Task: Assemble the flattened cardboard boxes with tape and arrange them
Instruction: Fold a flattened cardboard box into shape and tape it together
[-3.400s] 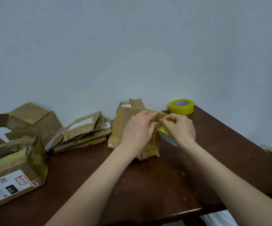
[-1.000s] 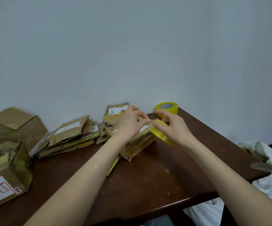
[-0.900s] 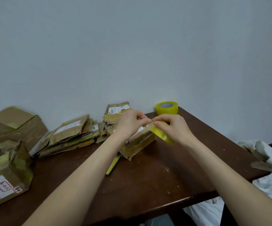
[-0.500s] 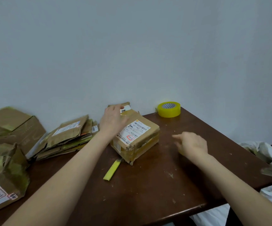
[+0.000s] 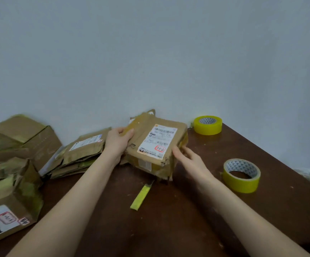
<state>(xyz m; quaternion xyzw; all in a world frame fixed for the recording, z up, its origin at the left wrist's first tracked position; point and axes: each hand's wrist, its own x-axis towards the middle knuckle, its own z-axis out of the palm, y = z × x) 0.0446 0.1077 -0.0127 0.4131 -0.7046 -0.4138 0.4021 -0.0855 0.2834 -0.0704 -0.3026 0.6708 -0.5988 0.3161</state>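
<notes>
Head view: I see the brown taped cardboard box with white label [image 5: 156, 145] at the back middle of the dark wooden table [image 5: 187, 219]. Its long axis runs away toward the wall, and it is perhaps tipped up. My left hand [image 5: 118, 143] grips its left edge, and my right hand [image 5: 189, 158] presses straight fingers to its right side. A yellow tape strip [image 5: 141, 196] lies just in front. The near yellow tape roll [image 5: 241, 176] is to the right, and the flattened cardboard stack [image 5: 81, 153] is to the left.

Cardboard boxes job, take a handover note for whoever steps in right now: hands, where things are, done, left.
Hands: left hand grips the labelled box by its left edge; right hand touches its right side with straight fingers.
Tape: far roll by the wall, near roll right of the hands; loose tape strip on the table.
Done: this box looks closed; assembled boxes sit at left.
Left: place it, then assemble the flattened stack.
</notes>
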